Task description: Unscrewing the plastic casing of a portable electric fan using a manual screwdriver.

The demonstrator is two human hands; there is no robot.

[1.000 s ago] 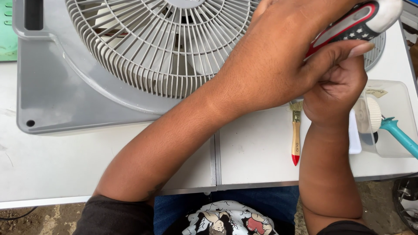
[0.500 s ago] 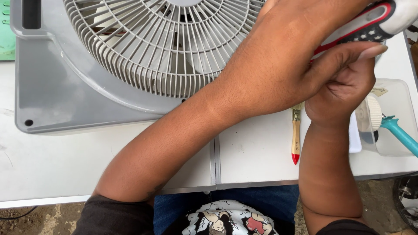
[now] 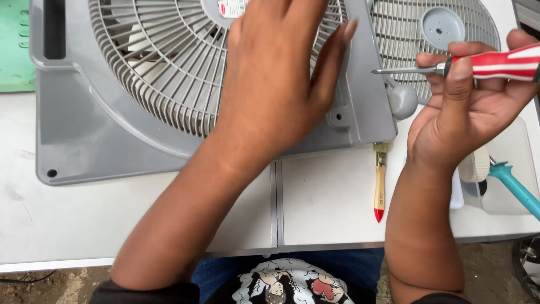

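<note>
Seen from above, a grey plastic box fan (image 3: 101,141) with a curved, ribbed grille lies flat on a smooth white desk (image 3: 326,208). Open and flat, the left hand (image 3: 275,84) presses on the grille, hiding its centre. Closed in a grip, the right hand (image 3: 467,107) holds a red-and-white screwdriver (image 3: 450,66), metal tip beside the fan's edge. Below, a wooden-handled paintbrush (image 3: 380,183) lies partly under the fan. The screwdriver's handle end is cut off.

Soft, even daylight, faint shadows, no glare, sharp focus throughout.
</note>
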